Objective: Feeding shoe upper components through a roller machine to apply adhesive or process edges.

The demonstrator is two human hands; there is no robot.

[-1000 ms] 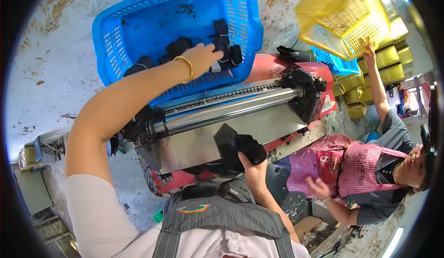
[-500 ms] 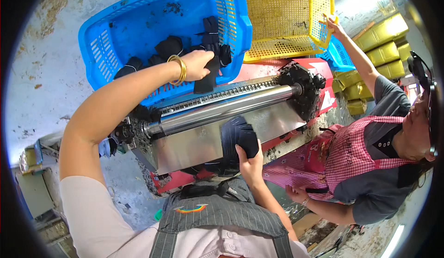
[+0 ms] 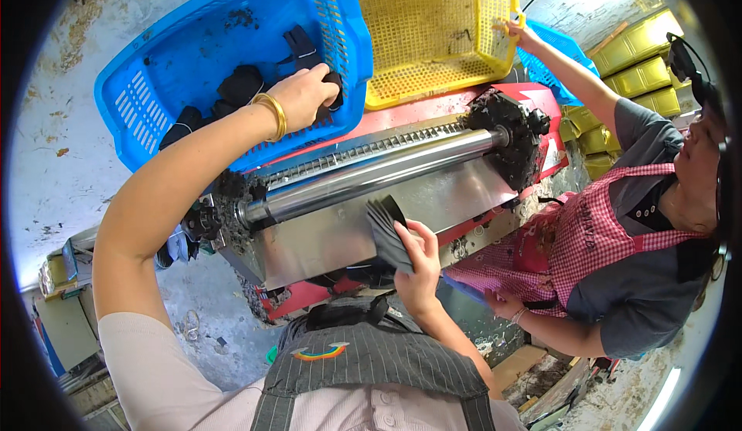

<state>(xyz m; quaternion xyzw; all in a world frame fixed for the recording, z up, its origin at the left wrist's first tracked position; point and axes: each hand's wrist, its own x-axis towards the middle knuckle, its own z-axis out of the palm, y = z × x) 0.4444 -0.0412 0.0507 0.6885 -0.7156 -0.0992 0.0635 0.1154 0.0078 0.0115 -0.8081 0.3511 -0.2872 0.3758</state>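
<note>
The right hand (image 3: pixel 417 272) pinches a fanned stack of dark pieces (image 3: pixel 386 234) over the metal plate (image 3: pixel 317 249); best keep edges even, fingertips clear of the roller (image 3: pixel 386 170). The left hand (image 3: pixel 300 97) reaches into the blue basket (image 3: pixel 197 52); its grip I cannot tell.

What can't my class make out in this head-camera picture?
Head view: whether the left hand holds anything; its own back hides the underside.
Head view: how many layers make up the dark stack in the right hand; they overlap too finely to count.
Head view: some contents of the large blue basket; the left forearm covers them.
Head view: part of that basket's far rim; the picture's top edge cuts it off.
</note>
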